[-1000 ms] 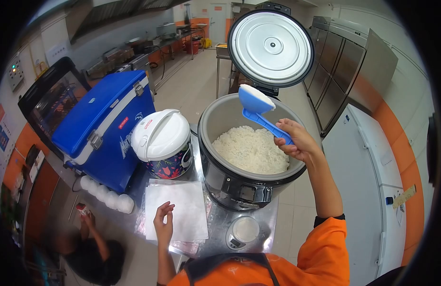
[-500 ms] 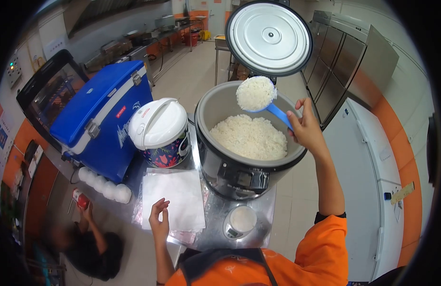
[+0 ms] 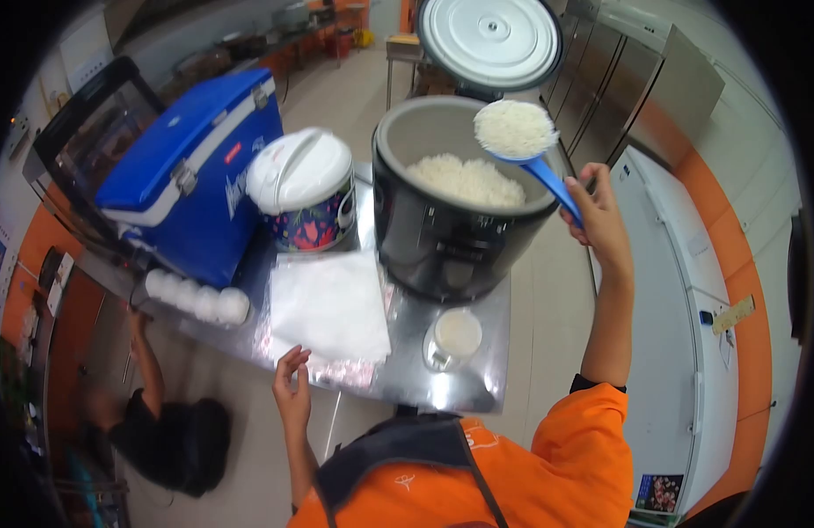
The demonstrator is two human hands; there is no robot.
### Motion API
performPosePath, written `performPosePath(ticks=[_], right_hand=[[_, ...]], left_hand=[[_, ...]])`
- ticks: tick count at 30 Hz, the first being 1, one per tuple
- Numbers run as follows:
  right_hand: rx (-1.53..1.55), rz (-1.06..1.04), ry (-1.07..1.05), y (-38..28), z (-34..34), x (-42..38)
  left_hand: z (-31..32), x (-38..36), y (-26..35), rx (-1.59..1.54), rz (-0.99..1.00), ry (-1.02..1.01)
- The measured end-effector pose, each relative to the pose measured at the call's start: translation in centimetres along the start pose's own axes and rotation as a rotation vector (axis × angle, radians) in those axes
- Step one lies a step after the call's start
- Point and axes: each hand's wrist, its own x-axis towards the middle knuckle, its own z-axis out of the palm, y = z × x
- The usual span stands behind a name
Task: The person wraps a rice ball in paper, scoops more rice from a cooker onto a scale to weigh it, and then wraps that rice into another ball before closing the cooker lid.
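Observation:
A blue rice scoop [image 3: 547, 176] is held by its handle in my right hand [image 3: 600, 216], with a heap of cooked rice [image 3: 515, 129] on it. It is raised over the right side of a large black rice cooker [image 3: 464, 251]. More white rice [image 3: 467, 180] lies inside the cooker, whose round metal lid [image 3: 492, 40] stands up at the back. My left hand [image 3: 292, 377] holds nothing, its fingers loosely bent and apart, by the near edge of a stack of white sheets [image 3: 328, 304]. Right of the sheets, a small scale [image 3: 439, 356] bears a round, pale thing [image 3: 459, 333].
On the metal table [image 3: 477, 387] also stand a blue cooler box [image 3: 196, 167], a flowered pot with white lid [image 3: 306, 207] and a row of white cups [image 3: 200, 301]. A person in black [image 3: 174, 440] is at the left. A white chest freezer [image 3: 653, 352] flanks the right.
My right hand has moved the loaded scoop rightward, nearer the cooker's rim. My head view has shifted. The person at the left has changed posture; the red item they held is out of sight.

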Motion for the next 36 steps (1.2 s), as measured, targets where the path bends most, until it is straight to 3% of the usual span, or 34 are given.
performPosePath(ticks=[5,11,16,18,21,36], right_hand=[[0.019,0.129,-0.035,1.3,0.2,-10.4],[0.1,0.473,-0.006,11.8,3.6,-20.2],[0.035,0.376,0.141,24.5,8.6,-21.8],[0.208,0.36,0.228,27.4,10.1,-21.5],[0.354,0.312,0.229,29.1,11.8,-21.3],[0.466,0.429,0.188,30.6,11.9,-21.3]], left_hand=[[-4.5,-4.9,-1.1,0.007,-0.1,-0.04],[-8.2,-10.0,-3.3,0.072,-0.235,-0.103],[-8.0,-11.1,-3.5,0.062,-0.219,-0.146],[-7.4,-11.0,-2.6,0.064,-0.211,-0.137],[-6.8,-11.0,-2.0,0.069,-0.202,-0.136],[-4.0,-9.2,-2.6,0.085,-0.186,-0.237]])
